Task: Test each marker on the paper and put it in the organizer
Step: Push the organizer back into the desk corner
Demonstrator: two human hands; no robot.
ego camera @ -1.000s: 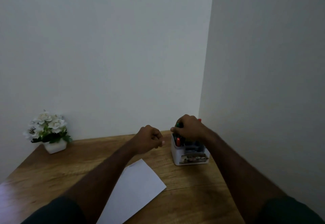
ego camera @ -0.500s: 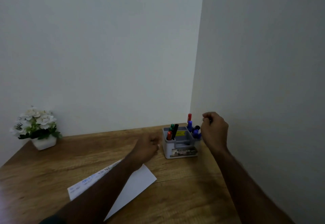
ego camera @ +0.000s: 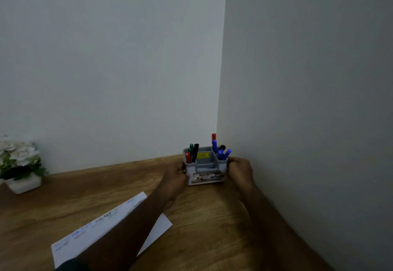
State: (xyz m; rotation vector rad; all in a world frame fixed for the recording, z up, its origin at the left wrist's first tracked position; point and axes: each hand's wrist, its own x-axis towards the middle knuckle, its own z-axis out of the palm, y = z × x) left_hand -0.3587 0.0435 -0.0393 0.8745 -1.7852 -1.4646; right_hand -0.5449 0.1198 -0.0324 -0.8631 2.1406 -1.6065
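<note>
A small grey organizer stands on the wooden desk in the corner by the walls. Red, green and black markers stand in its left compartment; red, blue and black markers stand in its right one. My left hand grips the organizer's left side and my right hand grips its right side. A white sheet of paper with coloured test marks along its far edge lies on the desk under my left forearm.
A white pot of white flowers sits at the desk's far left against the back wall. The right wall runs close beside my right arm. Bare wooden desk lies between my arms.
My right hand dropped from above the markers to the organizer's right side. My left hand moved right and took hold of its left side. The view shifted a little.
</note>
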